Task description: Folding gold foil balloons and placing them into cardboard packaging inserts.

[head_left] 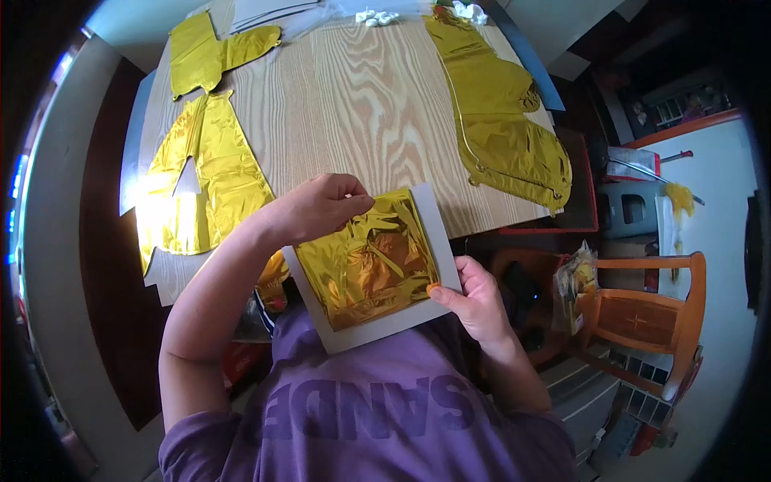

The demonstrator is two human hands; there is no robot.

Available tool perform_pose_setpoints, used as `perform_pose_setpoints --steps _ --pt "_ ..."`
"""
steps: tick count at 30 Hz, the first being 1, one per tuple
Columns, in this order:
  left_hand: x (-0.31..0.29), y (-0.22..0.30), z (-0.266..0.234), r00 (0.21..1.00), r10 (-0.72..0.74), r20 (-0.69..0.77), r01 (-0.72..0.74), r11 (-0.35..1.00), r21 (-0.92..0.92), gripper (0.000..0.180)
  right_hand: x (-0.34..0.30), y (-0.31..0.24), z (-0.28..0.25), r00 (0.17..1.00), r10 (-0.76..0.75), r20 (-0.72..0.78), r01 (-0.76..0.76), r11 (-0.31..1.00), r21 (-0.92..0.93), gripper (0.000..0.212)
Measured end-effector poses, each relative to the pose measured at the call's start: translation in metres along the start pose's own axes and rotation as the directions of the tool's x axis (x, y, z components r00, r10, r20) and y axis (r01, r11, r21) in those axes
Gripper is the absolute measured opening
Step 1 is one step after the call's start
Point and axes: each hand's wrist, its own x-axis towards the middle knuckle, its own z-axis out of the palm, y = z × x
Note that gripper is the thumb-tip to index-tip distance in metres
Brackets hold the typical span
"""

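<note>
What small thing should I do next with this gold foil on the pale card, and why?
I'd probably smooth the gold foil with your left hand: its middle looks crumpled, that hand is at its upper edge, and your right hand grips the pale card, which should steady it.

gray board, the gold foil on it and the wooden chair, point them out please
Gray board [434,233]: head view, bare right margin.
Gold foil on it [363,271]: head view, crinkled middle.
Wooden chair [642,316]: head view, backrest panel.
</note>
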Motion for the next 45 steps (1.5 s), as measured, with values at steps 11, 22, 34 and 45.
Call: perform_pose_setpoints --steps 11,22,34,45 --pt "-0.018 0.027 -0.003 0.921 0.315 -0.228 -0.272 0.941 0.204 0.025 -0.003 -0.022 0.017 0.993 -0.092 -0.075 0.098 0.992 0.081 0.03" --pt "-0.041 0.106 -0.016 0.978 0.192 -0.078 -0.194 0.981 -0.024 0.027 -0.054 -0.117 0.029 0.943 -0.251 -0.217 0.271 0.96 0.068 0.04" --pt "0.05 0.004 0.006 0.867 0.319 -0.383 0.058 0.698 0.714 0.03 0.021 -0.007 0.011 0.94 -0.141 -0.31 0.148 0.989 0.0 0.051" --pt "0.032 -0.024 0.041 0.579 0.784 -0.223 -0.404 0.514 0.757 0.05 0.032 0.006 0.022 0.899 -0.325 -0.293 0.187 0.891 -0.414 0.055"
